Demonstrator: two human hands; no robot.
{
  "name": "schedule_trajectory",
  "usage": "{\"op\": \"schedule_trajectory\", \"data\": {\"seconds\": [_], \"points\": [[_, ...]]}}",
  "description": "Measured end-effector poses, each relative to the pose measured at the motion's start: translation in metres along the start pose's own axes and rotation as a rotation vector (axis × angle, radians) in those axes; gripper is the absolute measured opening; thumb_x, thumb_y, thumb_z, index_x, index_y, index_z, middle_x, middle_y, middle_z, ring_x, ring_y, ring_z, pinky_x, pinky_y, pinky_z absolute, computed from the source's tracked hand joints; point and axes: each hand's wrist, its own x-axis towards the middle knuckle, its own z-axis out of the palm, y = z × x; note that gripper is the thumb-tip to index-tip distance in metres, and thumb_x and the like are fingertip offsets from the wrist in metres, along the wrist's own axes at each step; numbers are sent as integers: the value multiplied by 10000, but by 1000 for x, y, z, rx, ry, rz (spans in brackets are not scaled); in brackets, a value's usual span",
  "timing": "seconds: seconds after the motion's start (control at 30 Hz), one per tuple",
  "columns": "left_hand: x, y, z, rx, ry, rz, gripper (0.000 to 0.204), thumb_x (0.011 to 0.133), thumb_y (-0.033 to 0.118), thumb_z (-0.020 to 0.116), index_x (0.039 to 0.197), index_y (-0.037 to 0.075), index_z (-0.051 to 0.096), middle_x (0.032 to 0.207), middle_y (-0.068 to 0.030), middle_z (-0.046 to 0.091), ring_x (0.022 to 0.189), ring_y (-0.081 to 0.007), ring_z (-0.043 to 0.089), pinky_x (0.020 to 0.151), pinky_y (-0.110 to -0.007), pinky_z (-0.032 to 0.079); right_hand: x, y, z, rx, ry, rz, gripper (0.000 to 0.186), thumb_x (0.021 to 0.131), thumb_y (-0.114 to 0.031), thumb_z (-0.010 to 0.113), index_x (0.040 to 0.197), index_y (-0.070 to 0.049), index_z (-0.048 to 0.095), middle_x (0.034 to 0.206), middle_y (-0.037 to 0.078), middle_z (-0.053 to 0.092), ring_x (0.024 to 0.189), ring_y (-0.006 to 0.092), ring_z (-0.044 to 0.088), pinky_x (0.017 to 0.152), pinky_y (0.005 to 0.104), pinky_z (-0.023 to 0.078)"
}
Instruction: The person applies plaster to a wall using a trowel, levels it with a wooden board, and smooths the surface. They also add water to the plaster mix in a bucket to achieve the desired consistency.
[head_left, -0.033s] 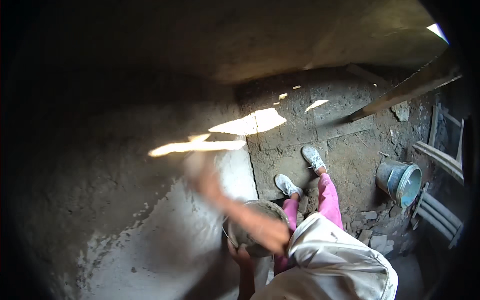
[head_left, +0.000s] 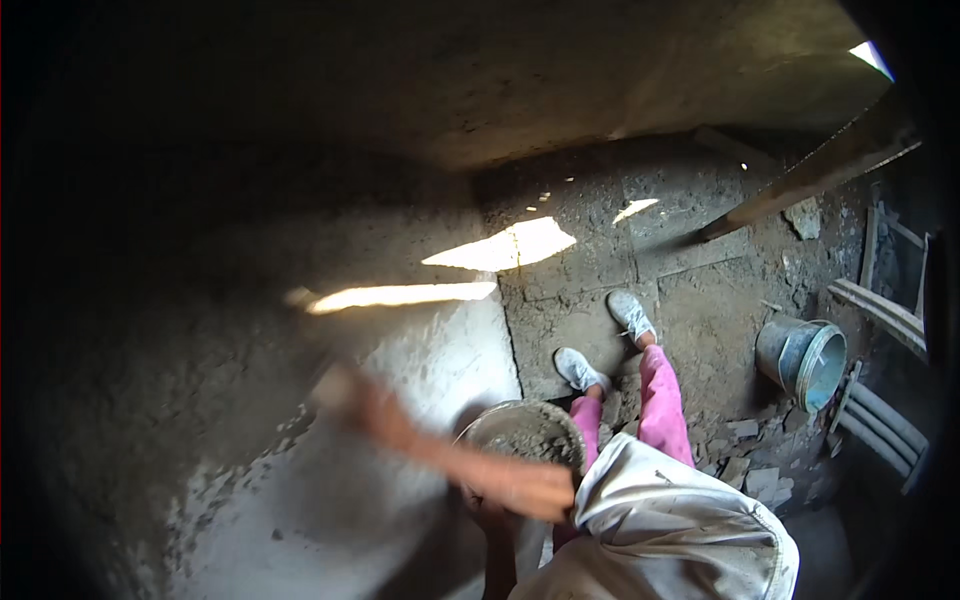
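Fingers of the right hand (head_left: 350,398) blur in front of a wall (head_left: 190,370); whether they grip anything, I cannot tell. Dark coating appears to cover much of that surface, with a pale patch (head_left: 235,545) seemingly left uncovered. Close by, the bucket (head_left: 490,420), clasped from below by the left hand (head_left: 488,512), contains grey mix (head_left: 530,434).

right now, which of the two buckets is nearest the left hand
The bucket beside the pink trousers, holding grey mix; the other bucket sits apart at far right.
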Motion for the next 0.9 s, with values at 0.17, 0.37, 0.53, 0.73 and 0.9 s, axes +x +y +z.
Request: {"op": "schedule_trajectory", "data": {"seconds": [0.17, 0.37, 0.53, 0.73, 0.9], "points": [[-21, -1, -18, -112, 181, -27, 561, 828, 100, 620, 1364, 8, 485, 1333, -144, 520, 1212, -251, 504, 996, -347, 432, -189, -120, -27, 301, -219, -735, 566, 918, -285, 660, 1376, -36, 438, 1298, 193, 549, 1192, 290, 553, 1004, 411, 456], [-39, 132, 48, -88, 192, 105, 672, 770, 0, 546, 1431, 1, 426, 1419, -140, 472, 1259, -260, 488, 1039, -349, 414, -189, -7, -226, -531, -560, -273, 386, 967, -374, 573, 1247, -110, 545, 934, 134, 698, 702, 340, 679, 706, 470, 543], [-39, 192, 62, 257, 70, 457, 654, 752, -95, 508, 1402, -46, 455, 1373, -148, 533, 1253, -258, 517, 1042, -336, 421, -209, 24, -271, -1148, -303, -470, 537, 948, -203, 513, 1443, -100, 333, 1243, 233, 592, 901, 371, 672, 809, 495, 504], [-74, 292, 72, -113, -184, 518, 665, 713, -150, 487, 1372, -61, 488, 1333, -119, 569, 1229, -215, 553, 1044, -320, 432, -188, -80, -250, -1392, -225, -582, 608, 952, -208, 466, 1482, 23, 278, 1229, 232, 607, 965, 299, 663, 792, 413, 509], [-90, 328, 68, -173, -202, 602, 675, 691, -146, 469, 1357, -44, 516, 1285, -101, 597, 1127, -207, 600, 950, -300, 485, -219, -108, -295, -1407, -505, -703, 472, 967, -248, 448, 1370, -4, 461, 1102, 194, 663, 995, 298, 665, 789, 422, 522]]}}
